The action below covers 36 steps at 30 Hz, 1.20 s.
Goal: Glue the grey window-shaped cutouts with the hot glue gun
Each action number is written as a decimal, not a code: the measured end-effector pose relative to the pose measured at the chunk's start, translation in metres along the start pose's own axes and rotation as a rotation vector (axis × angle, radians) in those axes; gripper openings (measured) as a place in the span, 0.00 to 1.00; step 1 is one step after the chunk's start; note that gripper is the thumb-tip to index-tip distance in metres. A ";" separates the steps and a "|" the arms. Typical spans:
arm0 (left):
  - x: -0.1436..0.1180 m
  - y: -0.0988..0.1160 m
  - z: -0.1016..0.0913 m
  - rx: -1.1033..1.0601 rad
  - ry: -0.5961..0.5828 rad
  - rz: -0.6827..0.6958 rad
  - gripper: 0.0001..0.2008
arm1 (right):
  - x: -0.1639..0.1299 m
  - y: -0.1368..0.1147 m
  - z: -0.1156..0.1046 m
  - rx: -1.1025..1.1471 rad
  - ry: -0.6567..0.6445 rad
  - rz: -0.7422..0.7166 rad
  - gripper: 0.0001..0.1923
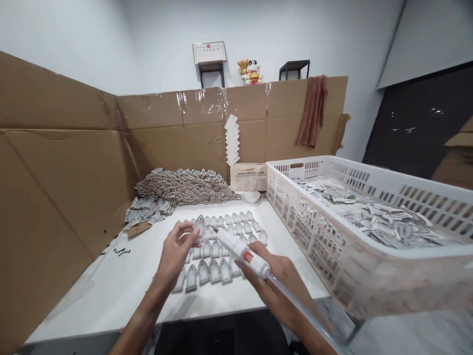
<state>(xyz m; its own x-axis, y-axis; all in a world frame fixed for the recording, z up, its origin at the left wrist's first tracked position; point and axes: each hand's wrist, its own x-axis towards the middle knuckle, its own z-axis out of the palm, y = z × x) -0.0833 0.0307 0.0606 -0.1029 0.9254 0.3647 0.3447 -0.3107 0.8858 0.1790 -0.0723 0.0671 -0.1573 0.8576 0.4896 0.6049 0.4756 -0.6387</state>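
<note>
My left hand (181, 246) is closed, pinching a small grey arch-shaped piece (200, 229) upright between thumb and fingers. In my right hand (273, 276) lies a white dispensing syringe (240, 250) with an orange mark. Its narrow tip points up and left, just right of the held piece; whether they touch I cannot tell. A clear hose (295, 305) runs from the syringe's rear end over my right forearm. Beneath both hands, rows of similar arch-shaped pieces (203, 272) lie on the white table (129, 286), some of them hidden by my hands.
Many stacked pieces (185, 187) are heaped at the back left, beside a cardboard wall (55, 187). A large white plastic basket (295, 212) of flat pieces stands on the right. A small white bowl (252, 197) sits at the back. Tiny dark strips (121, 251) lie on the left.
</note>
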 end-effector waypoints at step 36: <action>-0.074 0.027 -0.003 0.011 0.229 0.204 0.16 | -0.013 -0.019 0.017 -0.245 -0.112 -0.073 0.04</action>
<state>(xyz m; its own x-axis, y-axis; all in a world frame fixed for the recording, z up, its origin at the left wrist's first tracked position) -0.0689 -0.0471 0.0579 -0.2376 0.7710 0.5909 0.3901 -0.4814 0.7849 0.1560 -0.0893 0.0631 -0.2844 0.8457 0.4516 0.7576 0.4869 -0.4347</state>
